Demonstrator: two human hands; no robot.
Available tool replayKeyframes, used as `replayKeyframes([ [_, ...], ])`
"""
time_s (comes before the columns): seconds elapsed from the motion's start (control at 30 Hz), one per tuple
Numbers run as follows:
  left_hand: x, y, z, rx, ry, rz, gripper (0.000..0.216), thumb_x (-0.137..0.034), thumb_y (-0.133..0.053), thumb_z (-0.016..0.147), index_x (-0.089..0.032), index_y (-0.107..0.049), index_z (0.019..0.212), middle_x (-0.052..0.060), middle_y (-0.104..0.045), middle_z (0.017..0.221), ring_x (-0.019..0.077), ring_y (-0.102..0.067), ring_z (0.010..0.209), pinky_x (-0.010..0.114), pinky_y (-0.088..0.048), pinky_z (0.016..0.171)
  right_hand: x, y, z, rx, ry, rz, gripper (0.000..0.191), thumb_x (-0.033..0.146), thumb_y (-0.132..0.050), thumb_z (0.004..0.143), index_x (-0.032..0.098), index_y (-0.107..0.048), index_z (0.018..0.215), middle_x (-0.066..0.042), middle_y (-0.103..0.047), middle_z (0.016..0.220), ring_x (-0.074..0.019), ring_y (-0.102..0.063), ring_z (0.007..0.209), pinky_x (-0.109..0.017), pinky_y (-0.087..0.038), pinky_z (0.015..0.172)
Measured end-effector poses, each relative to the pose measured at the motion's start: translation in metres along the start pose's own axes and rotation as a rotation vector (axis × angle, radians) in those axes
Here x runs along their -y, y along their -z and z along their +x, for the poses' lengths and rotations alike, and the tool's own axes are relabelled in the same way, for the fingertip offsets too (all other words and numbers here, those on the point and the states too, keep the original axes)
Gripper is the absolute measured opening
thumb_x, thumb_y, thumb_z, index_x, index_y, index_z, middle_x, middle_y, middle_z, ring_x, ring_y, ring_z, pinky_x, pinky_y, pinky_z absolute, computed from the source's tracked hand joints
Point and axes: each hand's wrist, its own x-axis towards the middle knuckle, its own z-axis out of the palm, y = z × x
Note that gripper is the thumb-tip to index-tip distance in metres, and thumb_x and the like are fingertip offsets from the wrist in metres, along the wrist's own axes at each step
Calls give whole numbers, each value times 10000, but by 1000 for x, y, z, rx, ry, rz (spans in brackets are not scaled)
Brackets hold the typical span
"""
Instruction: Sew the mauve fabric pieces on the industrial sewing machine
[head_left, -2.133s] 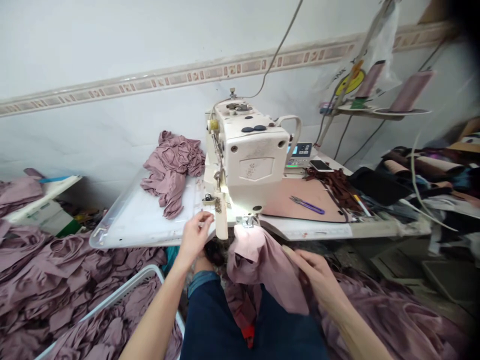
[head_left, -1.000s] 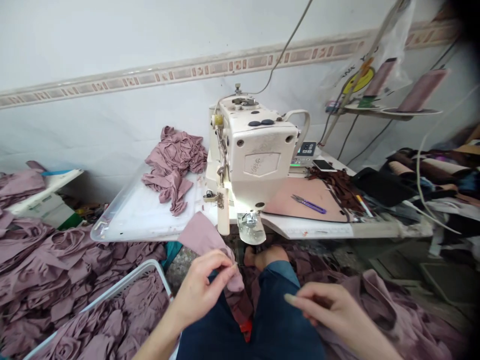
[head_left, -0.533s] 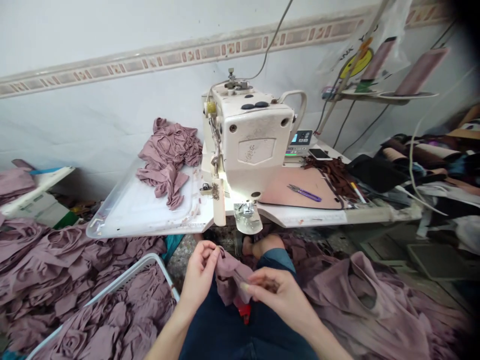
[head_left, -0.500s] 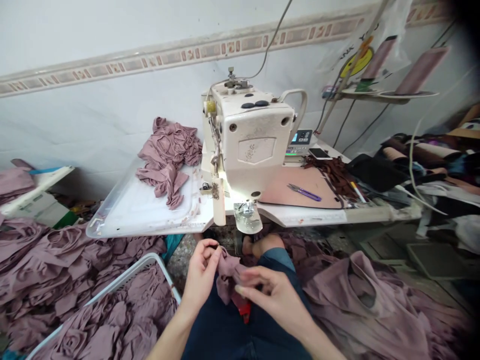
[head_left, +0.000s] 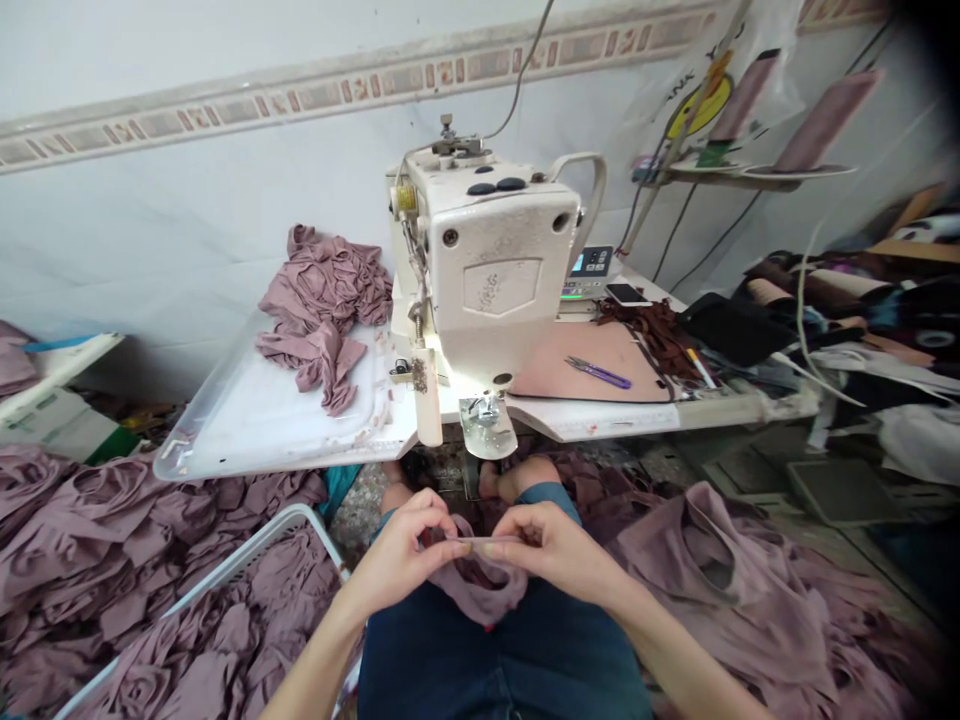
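Over my lap, a mauve fabric piece hangs in a loop between my two hands. My left hand pinches its upper edge between thumb and fingers. Close beside it, my right hand pinches the same edge, the two thumbs almost touching. A short stretch of the edge runs taut across the thumbs, and the rest sags below. Just beyond my hands is a white sewing machine, its metal bed plate sticking out toward me. Neither hand touches the machine.
Crumpled mauve fabric lies on the table's left side. Purple thread snips rest on a pinkish mat at right. A white basket full of mauve pieces stands at lower left. More mauve cloth is heaped at lower right.
My right hand, loose and blurred beside the cloth before, now pinches its edge next to my left hand. The cloth has opened from a bunch into a loop. The view has shifted slightly.
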Motion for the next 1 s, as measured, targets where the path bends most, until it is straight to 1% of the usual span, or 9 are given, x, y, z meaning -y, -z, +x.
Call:
replayKeyframes([
  [0.07, 2, -10, 1, 20, 12, -97, 280, -410, -798, 950, -177, -716, 820, 76, -701, 1046, 203, -667, 952, 276, -507, 821, 3, 8, 0, -45, 15, 1, 443, 585, -871, 829, 155, -794, 754, -15, -674, 617, -144, -550, 559, -256, -412, 534],
  [0.17, 6, -26, 5, 36, 174, -288, 366, -531, -756, 969, -178, -683, 906, -16, -590, 758, 118, -524, 605, 229, -399, 560, 5, 15, 2, -183, 64, 1, 436, 574, -878, 812, 160, -779, 717, -9, -656, 623, -138, -518, 576, -261, -398, 546],
  [0.23, 7, -31, 7, -12, 216, -363, 395, -553, -763, 962, -177, -708, 1070, -80, -476, 662, 89, -400, 501, 220, -315, 497, 5, 17, 2, -252, 80, 18, 451, 583, -873, 813, 161, -763, 698, -5, -642, 616, -136, -506, 578, -265, -391, 551],
  [0.33, 5, -27, 10, -87, 101, -296, 409, -495, -765, 978, -191, -773, 1252, -47, -560, 700, 110, -504, 568, 232, -381, 566, 7, 18, -2, -280, 63, 60, 465, 599, -862, 822, 160, -755, 712, 0, -625, 605, -132, -495, 555, -267, -372, 536],
  [0.43, 0, -17, 13, -105, -41, -94, 313, -435, -689, 1041, -193, -869, 1122, 60, -734, 840, 183, -671, 764, 273, -467, 686, 13, 15, -10, -340, 114, 16, 449, 586, -828, 871, 166, -767, 727, -7, -628, 610, -137, -488, 543, -275, -349, 518],
  [0.57, -6, -9, 16, -129, -156, 34, 282, -355, -634, 1081, -185, -859, 1088, 79, -766, 892, 200, -703, 821, 282, -494, 745, 29, 7, -18, -506, 333, -200, 332, 450, -793, 951, 190, -811, 746, -40, -714, 688, -180, -599, 635, -304, -434, 608],
  [0.73, -16, -7, 20, -190, -179, -5, 305, -350, -601, 1097, -177, -827, 985, 65, -740, 879, 186, -665, 799, 273, -484, 741, 48, 7, -15, -582, 469, -242, 283, 374, -787, 962, 199, -813, 741, -39, -735, 694, -181, -621, 629, -305, -457, 618],
  [0.9, -30, -1, 34, -220, -153, -88, 317, -363, -577, 1093, -178, -794, 953, 57, -749, 906, 200, -675, 863, 278, -498, 815, 58, 18, -1, -583, 396, -166, 286, 414, -803, 926, 182, -821, 761, -45, -752, 712, -187, -626, 647, -298, -471, 622],
  [1.0, -39, 2, 45, -244, -93, -109, 316, -402, -605, 1065, -179, -794, 946, 57, -778, 930, 211, -686, 873, 288, -505, 827, 61, 25, 9, -572, 310, -62, 342, 481, -836, 882, 174, -807, 734, -21, -689, 626, -168, -573, 582, -289, -451, 573],
])
